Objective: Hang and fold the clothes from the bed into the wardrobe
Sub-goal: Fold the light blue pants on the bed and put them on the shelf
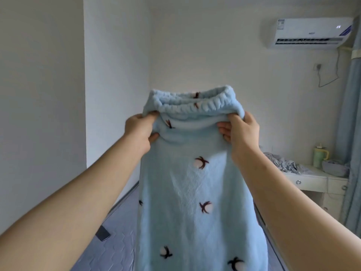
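A light blue fleece garment (197, 184) with an elastic waistband and small dark-and-white motifs hangs in the air in front of me. My left hand (139, 132) grips its left side just below the waistband. My right hand (240, 132) grips the right side at the same height. The cloth hangs straight down between my arms and out of view at the bottom. Below it lies the bed (115, 231), with a grey-blue quilted mattress. No wardrobe is in view.
A dark phone-like object (103, 233) lies on the mattress at the left. A white dresser (316, 180) at the right holds crumpled grey cloth (283, 163), a green bottle (320, 156) and a grey basket. An air conditioner (310, 32) hangs high on the wall; a blue curtain (351, 114) hangs at far right.
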`<action>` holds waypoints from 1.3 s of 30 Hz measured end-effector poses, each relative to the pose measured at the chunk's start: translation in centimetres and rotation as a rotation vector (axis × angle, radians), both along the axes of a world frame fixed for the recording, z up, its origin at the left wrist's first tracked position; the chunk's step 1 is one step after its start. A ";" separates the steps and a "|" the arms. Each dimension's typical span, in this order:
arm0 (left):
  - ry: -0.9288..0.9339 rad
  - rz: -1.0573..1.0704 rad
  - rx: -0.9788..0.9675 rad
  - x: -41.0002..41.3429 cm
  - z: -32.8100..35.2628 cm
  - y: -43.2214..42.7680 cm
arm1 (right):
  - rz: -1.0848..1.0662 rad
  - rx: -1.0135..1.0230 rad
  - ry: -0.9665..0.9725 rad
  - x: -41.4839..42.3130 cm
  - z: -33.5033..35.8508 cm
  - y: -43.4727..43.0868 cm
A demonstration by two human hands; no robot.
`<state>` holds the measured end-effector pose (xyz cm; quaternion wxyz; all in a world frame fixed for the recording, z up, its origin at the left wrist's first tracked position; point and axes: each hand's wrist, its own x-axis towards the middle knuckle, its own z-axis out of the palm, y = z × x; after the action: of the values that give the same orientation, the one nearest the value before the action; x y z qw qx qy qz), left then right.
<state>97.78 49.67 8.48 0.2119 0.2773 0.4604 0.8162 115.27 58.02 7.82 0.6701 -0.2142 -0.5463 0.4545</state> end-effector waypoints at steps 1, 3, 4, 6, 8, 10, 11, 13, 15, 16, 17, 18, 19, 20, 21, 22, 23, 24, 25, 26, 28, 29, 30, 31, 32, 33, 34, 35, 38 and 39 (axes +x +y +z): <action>0.013 0.012 -0.066 -1.4 -1.2 1.3 | -0.003 -0.061 -0.055 -1.6 -1.1 1.4; 0.028 0.001 -0.219 -3.9 -3.9 3.5 | 0.003 -0.202 -0.199 -4.4 -3.7 3.9; 0.021 -0.029 -0.293 -5.3 -5.1 4.7 | 0.018 -0.259 -0.265 -5.8 -5.0 5.2; 0.014 -0.066 -0.426 -8.6 -6.3 7.0 | 0.036 -0.309 -0.310 -9.1 -7.2 7.7; 0.056 -0.054 -0.410 -11.1 -5.1 8.6 | 0.002 -0.247 -0.272 -11.2 -7.3 9.1; 0.128 -0.053 -0.256 -13.8 -2.2 9.9 | -0.036 -0.136 -0.172 -13.6 -5.2 9.6; 0.155 -0.064 -0.160 -14.8 -0.4 10.1 | -0.044 -0.076 -0.113 -14.3 -3.5 9.7; 0.233 -0.077 -0.033 -16.5 2.2 9.6 | -0.041 0.012 -0.031 -15.6 -0.5 9.3; 0.302 -0.083 0.055 -17.5 3.9 8.4 | -0.069 0.096 -0.032 -15.8 1.8 8.4; 0.317 -0.091 0.093 -18.1 4.4 7.6 | -0.090 0.130 -0.053 -16.0 2.5 7.8; 0.333 -0.095 0.116 -18.5 4.8 7.0 | -0.100 0.151 -0.060 -16.0 3.0 7.2; 0.350 -0.093 0.116 -18.8 5.0 6.3 | -0.100 0.166 -0.060 -16.0 3.2 6.5; 0.360 -0.092 0.106 -19.0 5.0 5.4 | -0.100 0.174 -0.065 -16.2 3.1 5.7; 0.366 -0.096 0.092 -19.2 4.6 4.3 | -0.100 0.174 -0.073 -16.4 2.8 4.8; 0.369 -0.102 0.076 -19.4 4.0 3.7 | -0.103 0.165 -0.078 -16.4 2.2 4.1; 0.374 -0.106 0.052 -19.6 3.1 2.8 | -0.104 0.156 -0.083 -16.5 1.4 3.3; 0.378 -0.110 0.023 -19.7 2.0 1.9 | -0.108 0.147 -0.090 -16.4 0.3 2.5; 0.381 -0.113 -0.016 -19.8 0.6 1.0 | -0.110 0.133 -0.101 -16.4 -0.8 1.8; 0.380 -0.115 -0.057 -19.7 -0.7 0.3 | -0.116 0.107 -0.114 -16.3 -2.0 1.2; 0.372 -0.120 -0.107 -19.4 -2.5 -0.7 | -0.117 0.066 -0.131 -16.0 -3.7 0.4; 0.343 -0.138 -0.210 -18.6 -6.2 -2.3 | -0.105 -0.035 -0.153 -15.3 -7.4 -1.1; 0.324 -0.149 -0.259 -18.2 -8.1 -2.9 | -0.100 -0.085 -0.165 -15.0 -9.3 -1.8; 0.308 -0.157 -0.322 -17.4 -10.6 -3.9 | -0.100 -0.136 -0.195 -14.3 -11.7 -2.8; 0.302 -0.168 -0.376 -16.8 -12.6 -4.6 | -0.110 -0.183 -0.234 -13.7 -13.9 -3.5; 0.295 -0.181 -0.439 -15.9 -15.0 -5.6 | -0.115 -0.233 -0.276 -12.8 -16.4 -4.5; 0.293 -0.193 -0.492 -15.3 -17.0 -6.3 | -0.117 -0.277 -0.307 -12.2 -18.6 -5.1; 0.301 -0.202 -0.561 -14.6 -19.1 -7.0 | -0.113 -0.331 -0.332 -11.5 -20.7 -5.8; 0.309 -0.203 -0.635 -13.7 -21.4 -7.9 | -0.106 -0.398 -0.371 -10.6 -23.1 -6.8; 0.328 -0.234 -0.786 -11.9 -27.7 -10.2 | -0.083 -0.562 -0.443 -8.2 -29.3 -9.1; 0.307 -0.266 -0.828 -11.4 -29.6 -11.0 | -0.086 -0.600 -0.465 -7.5 -31.1 -9.8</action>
<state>86.35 38.71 -21.10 0.3371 0.3438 0.7340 0.4789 107.73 48.19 -23.33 0.4541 -0.5210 -0.5168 0.5052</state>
